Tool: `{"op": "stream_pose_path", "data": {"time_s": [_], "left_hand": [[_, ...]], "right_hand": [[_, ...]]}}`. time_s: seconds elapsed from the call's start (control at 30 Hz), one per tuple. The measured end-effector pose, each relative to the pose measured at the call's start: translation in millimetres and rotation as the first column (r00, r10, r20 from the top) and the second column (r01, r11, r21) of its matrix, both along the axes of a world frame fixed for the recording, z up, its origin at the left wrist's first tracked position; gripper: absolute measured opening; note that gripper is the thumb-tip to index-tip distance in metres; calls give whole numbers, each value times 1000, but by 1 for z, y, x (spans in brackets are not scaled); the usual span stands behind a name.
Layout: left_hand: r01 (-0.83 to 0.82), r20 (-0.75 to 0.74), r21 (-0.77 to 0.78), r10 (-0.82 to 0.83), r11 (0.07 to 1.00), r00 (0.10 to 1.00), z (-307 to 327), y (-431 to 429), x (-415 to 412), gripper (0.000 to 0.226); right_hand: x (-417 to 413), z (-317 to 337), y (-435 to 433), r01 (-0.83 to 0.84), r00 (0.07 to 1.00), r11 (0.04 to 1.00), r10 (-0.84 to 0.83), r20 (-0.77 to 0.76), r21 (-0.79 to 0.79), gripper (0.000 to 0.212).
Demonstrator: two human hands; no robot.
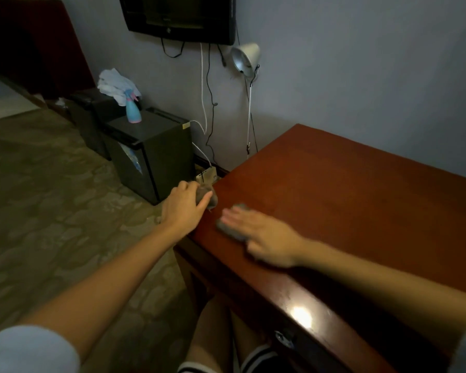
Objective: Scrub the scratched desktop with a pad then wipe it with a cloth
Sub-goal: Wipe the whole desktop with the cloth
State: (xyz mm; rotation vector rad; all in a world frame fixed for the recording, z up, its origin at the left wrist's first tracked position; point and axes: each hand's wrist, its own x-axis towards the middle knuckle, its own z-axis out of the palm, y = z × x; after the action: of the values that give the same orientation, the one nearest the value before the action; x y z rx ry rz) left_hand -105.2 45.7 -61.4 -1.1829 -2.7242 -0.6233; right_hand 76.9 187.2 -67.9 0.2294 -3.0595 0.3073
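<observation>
Left grip [184, 205] clenched round bunched grey cloth [210, 197], at left front corner of red-brown bench [334, 197]. Right grip [267, 232] released, fingers flat, pressing grey scrub pad [228, 228] onto benchtop just inside same corner, near front edge. Right grip blurred.

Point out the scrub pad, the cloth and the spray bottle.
scrub pad [227, 229]: head view, grey corner showing beside the right hand [264, 235].
cloth [212, 199]: head view, bunched part sticking out of the left hand [182, 208].
spray bottle [133, 112]: head view, blue body.
</observation>
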Motion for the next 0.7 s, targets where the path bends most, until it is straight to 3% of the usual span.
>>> {"op": "stream_pose_path", "data": {"time_s": [0.1,0.17,0.23,0.33,0.43,0.5,0.6,0.7], "left_hand": [[2,-46,-65,-5,998,999,-7,-3,0,45],[-8,-73,-97,0,995,997,-9,-6,0,47],[-27,-94,-141,14,990,995,-9,-4,1,48],[-71,-100,-238,49,969,994,-8,4,6,50],[-115,-116,-299,83,947,990,-6,13,10,52],[-119,-163,-294,73,948,984,-3,16,13,53],[-86,-171,-263,41,961,984,2,19,19,54],[-28,-143,-249,-8,968,990,4,22,23,54]], "right_hand": [[-2,13,74,362,927,931,-365,83,44,74],[-5,17,96,455,878,885,-465,113,101,75],[-7,12,81,410,902,903,-422,86,129,81],[9,0,8,135,991,990,-136,22,40,78],[32,-2,-52,-131,991,991,132,25,-19,70],[36,-3,-58,-201,979,978,203,22,-52,65],[26,0,-20,-77,997,993,78,6,-88,70],[15,6,53,271,962,962,-269,40,-46,73]]}}
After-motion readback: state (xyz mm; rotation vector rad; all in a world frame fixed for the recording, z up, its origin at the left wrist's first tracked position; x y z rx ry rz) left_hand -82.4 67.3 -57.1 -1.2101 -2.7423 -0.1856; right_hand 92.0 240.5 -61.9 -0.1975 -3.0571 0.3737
